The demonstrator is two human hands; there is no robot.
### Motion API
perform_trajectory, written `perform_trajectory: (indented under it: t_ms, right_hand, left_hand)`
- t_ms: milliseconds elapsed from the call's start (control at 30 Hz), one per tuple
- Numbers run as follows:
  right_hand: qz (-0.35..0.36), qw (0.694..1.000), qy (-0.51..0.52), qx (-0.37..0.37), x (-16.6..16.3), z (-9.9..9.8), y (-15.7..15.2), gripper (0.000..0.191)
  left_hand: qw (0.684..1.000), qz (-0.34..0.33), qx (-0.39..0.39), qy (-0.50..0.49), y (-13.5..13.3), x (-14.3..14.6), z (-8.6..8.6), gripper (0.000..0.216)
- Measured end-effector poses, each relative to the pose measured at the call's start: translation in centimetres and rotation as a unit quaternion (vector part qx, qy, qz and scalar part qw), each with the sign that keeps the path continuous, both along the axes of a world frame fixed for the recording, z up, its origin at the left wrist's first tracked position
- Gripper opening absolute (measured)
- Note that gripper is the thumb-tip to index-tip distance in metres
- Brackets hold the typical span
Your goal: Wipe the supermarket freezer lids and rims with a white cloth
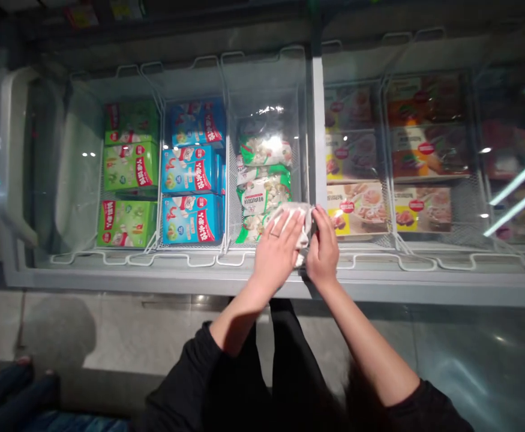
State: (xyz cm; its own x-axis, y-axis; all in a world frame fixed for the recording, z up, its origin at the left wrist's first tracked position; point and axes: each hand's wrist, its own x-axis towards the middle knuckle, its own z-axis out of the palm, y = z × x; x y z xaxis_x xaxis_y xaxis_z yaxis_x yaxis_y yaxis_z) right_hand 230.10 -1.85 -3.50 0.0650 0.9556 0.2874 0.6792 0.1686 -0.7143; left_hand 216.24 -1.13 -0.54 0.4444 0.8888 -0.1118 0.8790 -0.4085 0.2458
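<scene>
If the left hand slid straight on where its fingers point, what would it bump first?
The left hand would probably meet the grey freezer bar first, just past the white cloth beneath it; depth is unclear.

The left hand [278,255] partly hides the white cloth [307,221].

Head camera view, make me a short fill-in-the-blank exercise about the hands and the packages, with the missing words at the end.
1. The person's ____ hand covers part of the crumpled white fabric cloth.
2. The blue rectangular boxes stand between the ____ rectangular boxes and the white-and-green plastic bags.
3. The person's fabric sleeves are ____.

Missing words: left; green; black.
</scene>
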Motion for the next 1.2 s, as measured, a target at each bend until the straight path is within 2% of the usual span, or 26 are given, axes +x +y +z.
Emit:
perform_trajectory:
  t_ms: [67,167,367,533,633,800,933,1067,1200]
  right_hand:
    - [-0.005,1.0,0.017,0.004,0.2,0.3,-0.1,0.058]
    - [0.002,0.999,0.04,-0.003,0.4,0.7,0.2,0.049]
    - [0.019,0.998,0.059,-0.013,0.4,1.4,0.3,0.044]
    - [0.029,0.999,0.044,-0.008,-0.7,1.5,0.0,0.045]
    - [0.009,0.999,0.035,0.0,-2.2,1.2,0.0,0.045]
    - [0.014,1.0,0.007,0.013,-6.3,0.9,0.3,0.047]
    - [0.037,0.998,-0.042,-0.014,-10.2,2.1,-0.6,0.051]
    - [0.103,0.991,-0.089,-0.009,-14.1,3.1,-2.9,0.059]
    - [0.171,0.976,-0.134,0.006,-18.6,2.6,-4.8,0.07]
  left_hand:
    - [1.0,-0.003,-0.012,0.014,-3.7,1.3,-0.2,0.071]
    - [0.999,0.021,-0.005,0.023,-6.1,3.1,-0.6,0.071]
    - [0.999,0.028,0.005,0.032,-5.6,3.8,-0.5,0.063]
    - [1.0,0.009,0.007,0.019,-5.8,2.6,0.1,0.059]
    - [1.0,0.023,0.012,0.017,-6.0,1.1,0.4,0.057]
    - [0.996,0.071,0.012,0.043,-6.5,-3.6,0.3,0.065]
    - [0.994,0.1,-0.014,0.037,-6.5,-8.9,0.3,0.075]
    - [0.993,0.107,-0.047,-0.028,-6.3,-15.5,1.2,0.076]
    - [0.987,0.14,-0.03,-0.076,-6.0,-23.7,2.0,0.075]
